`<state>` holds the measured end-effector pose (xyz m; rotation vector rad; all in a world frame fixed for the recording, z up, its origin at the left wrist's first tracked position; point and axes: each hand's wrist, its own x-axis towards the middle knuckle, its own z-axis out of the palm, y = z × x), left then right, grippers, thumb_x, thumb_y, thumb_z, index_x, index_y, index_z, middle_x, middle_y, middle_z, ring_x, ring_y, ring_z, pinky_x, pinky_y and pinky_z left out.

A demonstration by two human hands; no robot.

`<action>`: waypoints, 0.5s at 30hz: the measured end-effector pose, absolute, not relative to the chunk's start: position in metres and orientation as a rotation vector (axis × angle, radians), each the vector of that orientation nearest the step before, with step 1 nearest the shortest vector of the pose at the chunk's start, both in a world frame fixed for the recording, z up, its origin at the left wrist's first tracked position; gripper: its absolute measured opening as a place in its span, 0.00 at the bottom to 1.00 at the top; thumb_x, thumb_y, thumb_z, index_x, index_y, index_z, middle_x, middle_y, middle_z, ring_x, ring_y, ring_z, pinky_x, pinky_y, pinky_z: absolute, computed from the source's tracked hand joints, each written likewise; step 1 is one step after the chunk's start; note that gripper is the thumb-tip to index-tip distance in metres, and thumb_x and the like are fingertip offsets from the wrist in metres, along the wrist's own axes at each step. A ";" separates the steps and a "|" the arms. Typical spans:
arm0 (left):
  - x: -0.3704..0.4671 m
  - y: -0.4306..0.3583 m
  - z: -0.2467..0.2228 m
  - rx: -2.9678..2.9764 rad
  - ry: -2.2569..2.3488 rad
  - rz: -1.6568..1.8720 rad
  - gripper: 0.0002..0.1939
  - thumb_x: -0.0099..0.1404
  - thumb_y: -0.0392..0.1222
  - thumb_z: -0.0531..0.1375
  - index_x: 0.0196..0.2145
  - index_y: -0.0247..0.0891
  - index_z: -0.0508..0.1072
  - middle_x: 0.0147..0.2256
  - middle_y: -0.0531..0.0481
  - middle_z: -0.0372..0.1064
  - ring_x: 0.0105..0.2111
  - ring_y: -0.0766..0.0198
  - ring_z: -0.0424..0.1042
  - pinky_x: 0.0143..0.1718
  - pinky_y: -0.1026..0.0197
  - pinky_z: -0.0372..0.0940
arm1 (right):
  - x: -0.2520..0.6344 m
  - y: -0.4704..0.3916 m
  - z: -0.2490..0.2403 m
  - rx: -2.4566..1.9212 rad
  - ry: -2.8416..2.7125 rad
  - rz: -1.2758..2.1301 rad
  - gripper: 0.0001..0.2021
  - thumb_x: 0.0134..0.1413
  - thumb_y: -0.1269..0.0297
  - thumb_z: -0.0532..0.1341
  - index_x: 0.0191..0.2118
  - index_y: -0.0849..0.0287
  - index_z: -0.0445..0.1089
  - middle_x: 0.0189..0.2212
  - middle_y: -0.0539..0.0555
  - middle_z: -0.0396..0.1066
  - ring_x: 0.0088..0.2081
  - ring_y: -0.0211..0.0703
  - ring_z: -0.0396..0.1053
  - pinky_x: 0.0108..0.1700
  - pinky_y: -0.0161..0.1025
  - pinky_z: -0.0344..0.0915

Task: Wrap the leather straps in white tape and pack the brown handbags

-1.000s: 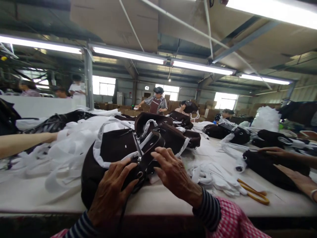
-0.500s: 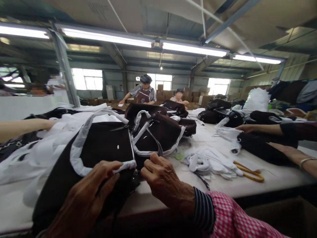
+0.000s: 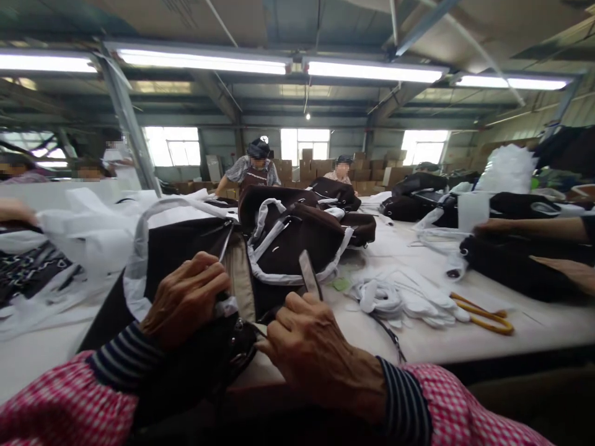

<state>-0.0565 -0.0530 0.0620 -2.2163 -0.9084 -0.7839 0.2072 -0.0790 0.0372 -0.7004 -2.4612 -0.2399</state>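
A black bag [image 3: 171,365] with a white-wrapped handle [image 3: 132,291] lies at the table's front. Its zipped side is parted, showing beige lining [image 3: 242,272]. My left hand [image 3: 188,300] is closed on the bag's edge, by a bit of white wrapping. To the right, my right hand [image 3: 316,353] is closed round a dark strap [image 3: 310,275], whose flat end sticks up above the fist. Its fingertips are at the bag's opening, beside metal fittings [image 3: 242,341]; what they pinch there is partly hidden.
Behind are dark brown bags [image 3: 302,238] with white-wrapped handles. White strips [image 3: 105,241] heap up at left. White gloves [image 3: 416,297] and a yellow-handled tool [image 3: 488,319] lie at right. A co-worker's hands touch a dark bag [image 3: 515,269] at right; other people stand across the table [image 3: 432,341].
The bag's side has come apart and its beige lining now shows. My left hand has gone from lying across the bag to a closed grip. The strap end now rises from my right fist.
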 end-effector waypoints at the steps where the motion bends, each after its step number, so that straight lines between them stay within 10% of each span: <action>1: -0.060 -0.059 0.062 -2.177 -0.873 -0.878 0.13 0.68 0.26 0.53 0.30 0.40 0.70 0.32 0.48 0.73 0.41 0.55 0.68 0.43 0.55 0.66 | 0.206 -0.076 0.045 -0.757 -2.504 -0.042 0.18 0.72 0.59 0.59 0.28 0.60 0.67 0.26 0.52 0.69 0.32 0.43 0.63 0.34 0.42 0.50; 10: -0.060 -0.096 0.057 -1.968 -0.670 -1.029 0.11 0.65 0.25 0.56 0.36 0.39 0.73 0.35 0.46 0.76 0.41 0.52 0.72 0.41 0.52 0.69 | 0.172 0.000 0.051 -0.953 -2.199 1.297 0.14 0.66 0.59 0.62 0.30 0.62 0.67 0.26 0.51 0.72 0.22 0.35 0.67 0.26 0.33 0.57; 15: -0.053 -0.095 0.075 -1.936 -0.559 -1.017 0.10 0.64 0.24 0.59 0.36 0.38 0.73 0.35 0.44 0.77 0.41 0.52 0.72 0.40 0.53 0.70 | 0.159 -0.001 0.035 -0.846 -1.978 1.372 0.10 0.56 0.66 0.64 0.28 0.59 0.63 0.19 0.44 0.62 0.20 0.33 0.60 0.23 0.32 0.53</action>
